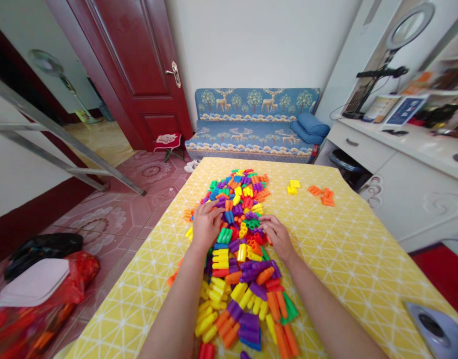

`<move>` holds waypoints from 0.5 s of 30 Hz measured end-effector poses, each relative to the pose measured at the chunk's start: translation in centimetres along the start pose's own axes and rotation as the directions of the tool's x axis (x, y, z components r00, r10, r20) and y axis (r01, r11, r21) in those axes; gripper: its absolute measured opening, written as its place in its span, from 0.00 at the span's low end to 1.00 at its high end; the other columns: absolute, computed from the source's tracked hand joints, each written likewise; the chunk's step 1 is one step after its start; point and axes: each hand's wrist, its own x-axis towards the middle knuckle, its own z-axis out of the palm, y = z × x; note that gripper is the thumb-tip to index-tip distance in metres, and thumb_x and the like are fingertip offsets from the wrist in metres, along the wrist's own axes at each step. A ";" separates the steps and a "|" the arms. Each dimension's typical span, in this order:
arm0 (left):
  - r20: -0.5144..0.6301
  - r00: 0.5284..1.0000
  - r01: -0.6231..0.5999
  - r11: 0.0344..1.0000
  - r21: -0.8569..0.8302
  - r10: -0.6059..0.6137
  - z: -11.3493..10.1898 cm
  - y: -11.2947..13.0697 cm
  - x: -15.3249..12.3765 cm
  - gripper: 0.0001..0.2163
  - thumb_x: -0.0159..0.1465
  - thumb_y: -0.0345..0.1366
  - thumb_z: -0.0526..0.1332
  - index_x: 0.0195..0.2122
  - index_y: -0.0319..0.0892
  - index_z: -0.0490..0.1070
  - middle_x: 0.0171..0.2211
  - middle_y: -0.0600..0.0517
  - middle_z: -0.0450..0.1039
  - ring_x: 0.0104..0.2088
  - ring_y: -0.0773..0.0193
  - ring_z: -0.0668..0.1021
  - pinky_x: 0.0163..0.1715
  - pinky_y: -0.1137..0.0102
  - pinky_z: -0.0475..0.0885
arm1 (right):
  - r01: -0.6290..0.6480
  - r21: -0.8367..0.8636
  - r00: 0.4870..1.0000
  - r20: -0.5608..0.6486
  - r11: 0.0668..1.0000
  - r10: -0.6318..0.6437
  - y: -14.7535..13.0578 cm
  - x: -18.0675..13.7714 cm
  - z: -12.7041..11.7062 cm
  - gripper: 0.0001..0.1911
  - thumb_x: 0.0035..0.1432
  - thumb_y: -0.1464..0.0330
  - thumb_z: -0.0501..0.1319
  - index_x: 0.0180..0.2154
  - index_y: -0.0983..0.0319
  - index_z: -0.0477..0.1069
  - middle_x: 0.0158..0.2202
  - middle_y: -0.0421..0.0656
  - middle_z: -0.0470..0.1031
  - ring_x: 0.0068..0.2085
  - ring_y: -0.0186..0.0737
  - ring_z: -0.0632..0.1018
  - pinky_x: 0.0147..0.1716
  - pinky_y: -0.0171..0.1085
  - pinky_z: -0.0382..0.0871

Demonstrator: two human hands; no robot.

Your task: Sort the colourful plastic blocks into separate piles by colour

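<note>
A long heap of plastic building blocks (246, 269) in yellow, orange, purple, green, red and blue runs down the table, many shaped like joined tubes. My left hand (207, 225) rests over the heap's left side, its fingers loosely bent and apart near purple and orange blocks. Some of its fingertips are hidden. On the other side, my right hand (278, 236) reaches in with fingers extended beside a green block (251, 224). Nothing plainly sits in its grasp. Apart from the heap lie a few yellow blocks (294, 187) and several orange blocks (327, 197).
A yellow patterned cloth (348, 259) covers the table. At its lower right lies a pale, phone-like object (434, 324). Beyond the far edge stands a blue sofa (251, 132); a white cabinet (419, 184) is on the right. Bags and a ladder (64, 144) are at left.
</note>
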 end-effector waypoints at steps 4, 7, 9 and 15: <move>0.042 0.989 -0.132 0.978 -0.162 0.141 -0.1 0.6 0.3 0.09 0.64 0.37 0.59 0.43 0.47 0.77 0.48 0.50 0.77 0.49 0.58 0.76 0.53 0.58 0.69 | -0.006 -0.149 0.997 -0.071 0.989 -0.005 0.7 0.2 0.4 0.11 0.58 0.69 0.54 0.38 0.59 0.75 0.50 0.47 0.69 0.54 0.44 0.69 0.54 0.44 0.64; 0.165 0.964 -0.180 0.968 -0.174 0.209 -0.3 0.9 0.5 0.09 0.64 0.41 0.59 0.41 0.49 0.78 0.46 0.51 0.78 0.46 0.57 0.77 0.51 0.57 0.70 | 0.007 -0.271 0.999 -0.036 0.963 -0.017 1.5 0.4 0.7 0.17 0.57 0.72 0.53 0.46 0.59 0.73 0.52 0.46 0.70 0.55 0.44 0.69 0.57 0.47 0.61; 0.202 0.958 -0.175 0.974 -0.147 0.203 -0.4 1.1 0.6 0.09 0.64 0.42 0.59 0.41 0.50 0.78 0.47 0.52 0.78 0.46 0.57 0.77 0.51 0.56 0.69 | 0.021 -0.321 1.000 -0.001 0.947 -0.023 1.8 0.4 0.8 0.20 0.56 0.73 0.53 0.49 0.59 0.72 0.51 0.46 0.71 0.54 0.43 0.69 0.57 0.47 0.61; 0.211 0.963 -0.140 0.981 -0.138 0.167 -0.6 1.2 0.7 0.09 0.65 0.42 0.59 0.40 0.51 0.78 0.48 0.54 0.78 0.47 0.58 0.77 0.52 0.57 0.68 | 0.009 -0.388 0.999 0.036 0.922 0.006 1.5 0.6 1.0 0.25 0.51 0.75 0.55 0.51 0.60 0.71 0.49 0.46 0.73 0.52 0.43 0.70 0.55 0.46 0.63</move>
